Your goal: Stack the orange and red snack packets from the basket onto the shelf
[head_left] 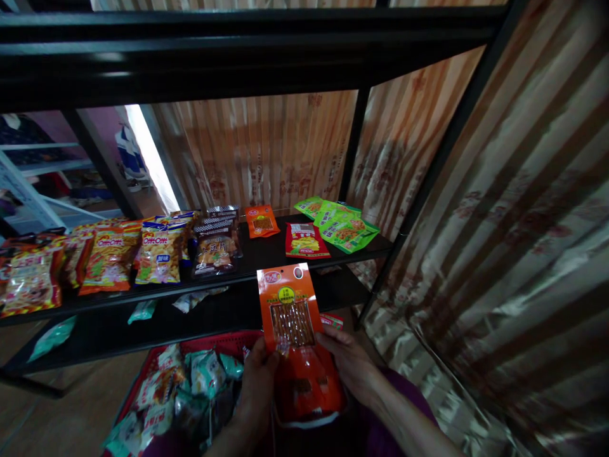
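Note:
An orange snack packet [292,317] with a see-through window of brown strips is upright between both hands, in front of the shelf. My left hand [257,384] grips its lower left edge, thumb on the front. On the other side, my right hand [349,362] has its fingers closed at the right edge. Just below, more orange packaging [309,387] lies close against the packet; whether the hands also touch it I cannot tell. A smaller-looking orange packet [262,221] rests on the shelf behind, beside a red snack bag [306,240] and several green packets [346,226].
Several snack bags [110,255] and brown packets [216,244] line the black shelf [254,263] to the left. A red basket [209,338] of mint and white packets stands at lower left. A black post [404,222] and striped curtain [514,222] bound the right.

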A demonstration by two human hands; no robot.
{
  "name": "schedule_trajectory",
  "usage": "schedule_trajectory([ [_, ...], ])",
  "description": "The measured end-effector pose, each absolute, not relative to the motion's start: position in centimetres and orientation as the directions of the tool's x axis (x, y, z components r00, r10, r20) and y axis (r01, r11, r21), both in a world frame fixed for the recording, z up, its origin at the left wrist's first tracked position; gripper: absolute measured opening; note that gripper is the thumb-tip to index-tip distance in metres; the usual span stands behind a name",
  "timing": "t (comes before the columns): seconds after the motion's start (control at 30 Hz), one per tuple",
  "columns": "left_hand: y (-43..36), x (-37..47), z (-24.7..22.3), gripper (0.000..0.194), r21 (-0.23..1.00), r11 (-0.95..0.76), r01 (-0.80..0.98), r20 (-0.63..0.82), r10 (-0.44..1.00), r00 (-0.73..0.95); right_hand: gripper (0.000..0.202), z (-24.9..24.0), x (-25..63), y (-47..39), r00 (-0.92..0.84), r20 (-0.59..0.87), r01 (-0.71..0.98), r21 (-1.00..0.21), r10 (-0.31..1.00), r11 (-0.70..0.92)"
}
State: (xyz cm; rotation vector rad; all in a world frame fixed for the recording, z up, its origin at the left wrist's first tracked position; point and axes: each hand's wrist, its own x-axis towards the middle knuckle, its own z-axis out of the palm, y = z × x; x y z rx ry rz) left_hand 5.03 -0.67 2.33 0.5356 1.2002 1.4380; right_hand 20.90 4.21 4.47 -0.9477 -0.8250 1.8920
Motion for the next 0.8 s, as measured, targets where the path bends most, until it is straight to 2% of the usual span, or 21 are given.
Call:
schedule_trajectory([
  [0.23,2.6,4.3,4.5,0.028,0.871,0.150,-0.468,-0.292,0.924,-0.248,0.035,6.3,20.5,7.8,-0.388,-0.271,-0.332,-0.850,0.881,-0.408],
  [0.5,9.3,2.6,7.1,0.030,0.903,0.072,-0.423,-0.197,0.946,-0.259,0.038,9.1,18.3,14.5,-0.397,-0.156,-0.330,-0.895,0.905,-0.299],
  [0.67,13.8,1.5,8.5,0.030,0.938,0.020,-0.346,-0.128,0.947,-0.293,0.031,9.9,17.1,19.3,-0.344,-0.100,-0.318,-0.923,0.934,-0.216],
  [0.8,17.8,0.8,9.5,0.028,0.932,-0.007,-0.363,-0.117,0.941,-0.318,0.021,10.5,15.8,23.7,-0.299,-0.176,-0.285,-0.922,0.938,-0.264],
])
